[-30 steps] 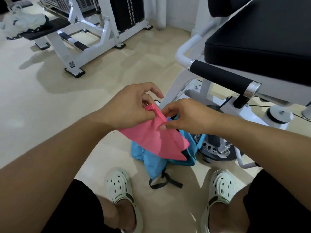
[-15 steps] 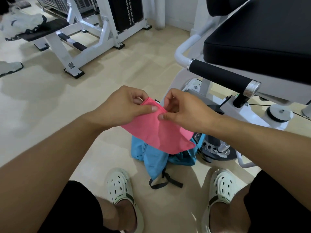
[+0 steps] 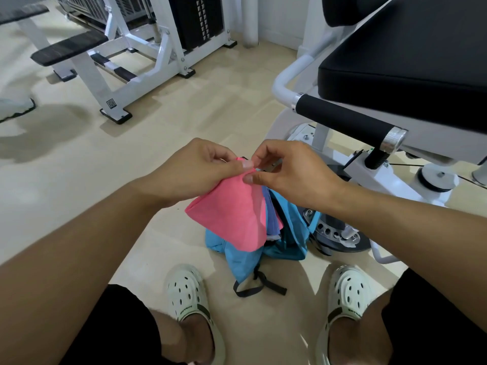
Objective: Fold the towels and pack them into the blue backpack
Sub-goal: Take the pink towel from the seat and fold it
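Left hand [image 3: 195,167] and right hand [image 3: 287,169] both pinching pink towel [image 3: 232,214], seemingly above blue backpack [image 3: 287,238].

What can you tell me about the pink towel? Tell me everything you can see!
The pink towel is a thin, soft-looking cloth, plain pink all over. It is folded over and hangs in the air from its top corner, spreading wider toward the bottom. The left hand and right hand both pinch that top corner. It dangles just above the open blue backpack on the floor, which has other cloth inside.

QR-code sticker [image 3: 111,103] on white machine frame [image 3: 105,83]; clog-strap lettering illegible
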A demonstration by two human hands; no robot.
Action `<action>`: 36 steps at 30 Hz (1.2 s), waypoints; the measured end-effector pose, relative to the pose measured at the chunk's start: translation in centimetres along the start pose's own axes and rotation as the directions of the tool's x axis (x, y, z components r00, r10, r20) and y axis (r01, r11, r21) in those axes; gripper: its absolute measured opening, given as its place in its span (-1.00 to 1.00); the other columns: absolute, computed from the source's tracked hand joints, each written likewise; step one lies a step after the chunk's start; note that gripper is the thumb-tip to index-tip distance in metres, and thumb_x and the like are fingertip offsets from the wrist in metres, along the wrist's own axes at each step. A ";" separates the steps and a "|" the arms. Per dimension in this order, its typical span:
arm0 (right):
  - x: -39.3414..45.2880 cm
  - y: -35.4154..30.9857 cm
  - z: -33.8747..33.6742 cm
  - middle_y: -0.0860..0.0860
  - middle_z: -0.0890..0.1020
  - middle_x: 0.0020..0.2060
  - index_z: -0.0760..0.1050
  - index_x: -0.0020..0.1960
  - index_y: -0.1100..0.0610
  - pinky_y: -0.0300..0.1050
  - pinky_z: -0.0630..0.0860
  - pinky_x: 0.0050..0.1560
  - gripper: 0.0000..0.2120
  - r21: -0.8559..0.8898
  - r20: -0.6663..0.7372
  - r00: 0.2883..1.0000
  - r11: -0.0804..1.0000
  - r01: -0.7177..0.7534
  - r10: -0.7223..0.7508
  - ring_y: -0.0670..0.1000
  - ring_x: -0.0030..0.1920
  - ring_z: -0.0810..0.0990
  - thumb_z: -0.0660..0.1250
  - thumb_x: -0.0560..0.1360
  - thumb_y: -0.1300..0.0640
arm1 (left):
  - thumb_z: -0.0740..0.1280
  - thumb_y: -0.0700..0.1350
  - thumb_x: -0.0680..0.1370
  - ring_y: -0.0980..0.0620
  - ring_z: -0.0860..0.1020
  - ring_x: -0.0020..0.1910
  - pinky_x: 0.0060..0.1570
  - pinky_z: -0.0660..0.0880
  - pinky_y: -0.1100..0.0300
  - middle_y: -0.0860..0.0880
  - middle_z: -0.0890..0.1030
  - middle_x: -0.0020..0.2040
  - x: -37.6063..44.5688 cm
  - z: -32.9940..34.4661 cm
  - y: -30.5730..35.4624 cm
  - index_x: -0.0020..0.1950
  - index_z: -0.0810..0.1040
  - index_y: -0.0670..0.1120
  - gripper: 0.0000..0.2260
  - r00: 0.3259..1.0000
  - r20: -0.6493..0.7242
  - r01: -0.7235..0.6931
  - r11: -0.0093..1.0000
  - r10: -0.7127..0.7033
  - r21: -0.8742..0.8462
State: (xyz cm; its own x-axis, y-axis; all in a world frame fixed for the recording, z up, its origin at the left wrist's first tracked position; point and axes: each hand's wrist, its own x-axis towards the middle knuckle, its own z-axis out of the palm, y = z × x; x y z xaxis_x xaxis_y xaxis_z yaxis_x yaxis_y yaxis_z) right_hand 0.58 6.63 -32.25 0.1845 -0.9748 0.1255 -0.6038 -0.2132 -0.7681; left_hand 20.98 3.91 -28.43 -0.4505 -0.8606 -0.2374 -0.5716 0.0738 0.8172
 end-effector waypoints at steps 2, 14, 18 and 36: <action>0.0 0.0 0.0 -0.18 0.68 -0.21 0.61 -0.09 -0.02 -0.26 0.55 -0.07 -0.80 -0.015 0.003 1.000 1.000 -0.003 0.003 -0.22 -0.12 0.61 0.58 0.41 -0.06 | 0.37 0.14 0.58 0.03 0.59 -0.21 0.10 0.58 -0.13 -0.10 0.72 -0.16 0.1 -0.1 -0.1 -0.12 0.74 -0.04 -0.70 1.000 0.017 0.001 1.000 -0.001 -0.019; -0.1 -0.3 -0.3 -0.25 0.64 -0.34 0.62 -0.19 0.04 -0.47 0.39 -0.26 -0.82 0.078 -0.081 0.997 0.997 -0.001 0.007 -0.26 -0.30 0.58 0.62 0.38 0.04 | 0.34 -0.14 0.62 -0.11 0.59 -0.13 0.01 0.51 -0.02 -0.35 0.67 -0.03 0.4 -0.1 -0.3 -0.02 0.73 -0.19 -0.80 0.996 0.004 0.082 0.957 -0.084 -0.278; -0.2 -0.6 -0.5 -0.14 0.69 -0.22 0.60 -0.14 0.08 -0.47 0.39 -0.23 -0.83 0.078 -0.053 0.998 0.997 0.023 -0.019 -0.30 -0.28 0.58 0.57 0.44 0.06 | 0.33 -0.13 0.63 -0.07 0.57 -0.18 -0.02 0.51 0.02 -0.16 0.65 -0.15 0.6 -0.1 -0.3 -0.04 0.73 -0.19 -0.79 0.995 0.021 0.104 0.941 -0.102 -0.322; -0.8 -1.5 -1.5 -0.29 0.63 -0.29 0.67 -0.09 -0.05 -0.51 0.38 -0.20 -0.88 -0.078 -0.018 0.999 0.997 0.025 -0.026 -0.36 -0.23 0.57 0.56 0.44 -0.04 | 0.36 -0.09 0.61 -0.08 0.65 -0.17 -0.11 0.60 0.09 -0.28 0.70 -0.07 0.5 0.4 -0.1 -0.09 0.75 -0.14 -0.79 0.992 0.075 0.117 0.938 -0.098 -0.327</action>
State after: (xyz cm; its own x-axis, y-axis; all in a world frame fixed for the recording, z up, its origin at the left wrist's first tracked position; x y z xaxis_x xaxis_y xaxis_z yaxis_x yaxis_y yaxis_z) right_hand 0.21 7.61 -30.25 0.1863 -0.9699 0.1571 -0.6578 -0.2419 -0.7133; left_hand 20.52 3.66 -28.80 -0.4430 -0.8233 -0.3549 -0.3642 -0.1965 0.9104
